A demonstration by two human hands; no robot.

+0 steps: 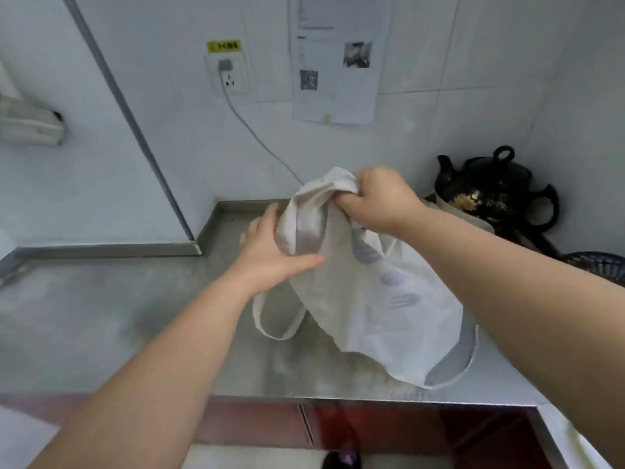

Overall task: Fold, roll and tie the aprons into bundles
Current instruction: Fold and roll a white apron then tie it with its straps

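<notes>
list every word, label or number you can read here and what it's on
Nothing reads clearly.
yellow label above the wall socket: dark characters, too blurred to read.
paper notice on the wall: print, a photo and a QR code, too small to read.
apron: bluish printed marks, not legible as words.

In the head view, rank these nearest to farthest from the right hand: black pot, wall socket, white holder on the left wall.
1. black pot, just right of the right hand.
2. wall socket, higher, to the left.
3. white holder, far left.
</notes>
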